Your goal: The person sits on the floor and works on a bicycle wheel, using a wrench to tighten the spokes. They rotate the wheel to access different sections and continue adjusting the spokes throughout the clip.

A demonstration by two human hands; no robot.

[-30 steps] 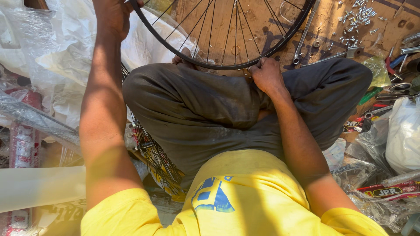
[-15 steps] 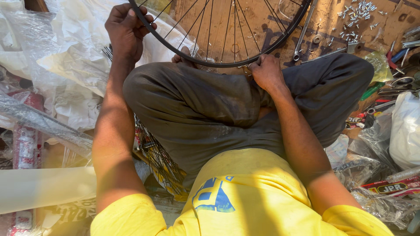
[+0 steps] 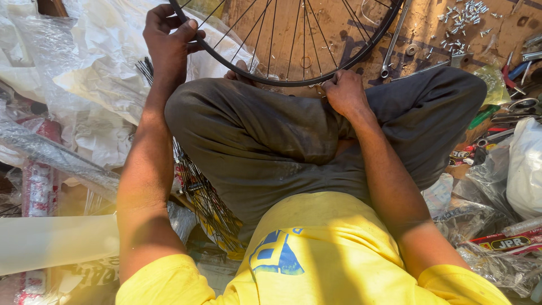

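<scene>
- Bicycle wheel rim: black, spoked, its lower arc resting across the seated person's crossed legs at the middle of the floor's far edge; the upper part runs out of view.
- Spokes: thin metal, fanning upward from the rim toward a hub that is not visible.
- Left hand: fingers curled around the rim at its left side, thumb over the outer edge, gripping it.
- Right hand: closed into a loose fist at the rim's lower right, fingertips pressed to the rim where a spoke meets it; whether it pinches a small part cannot be told.
- Grey trousers: crossed legs directly under the rim, touching it.
- Yellow shirt: at the near edge of the view, with a blue print.
- Wooden floor: bare boards visible through the wheel.
- Spanner: lying on the floor just right of the rim, roughly upright in the view.
- Heap of small screws and nuts: scattered toward the floor's far right corner.
- Clear plastic sheeting: crumpled along the left side.
- Bundle of loose spokes: dark, lying beside the left thigh.
- White bag: at the right edge, near assorted hand tools.
</scene>
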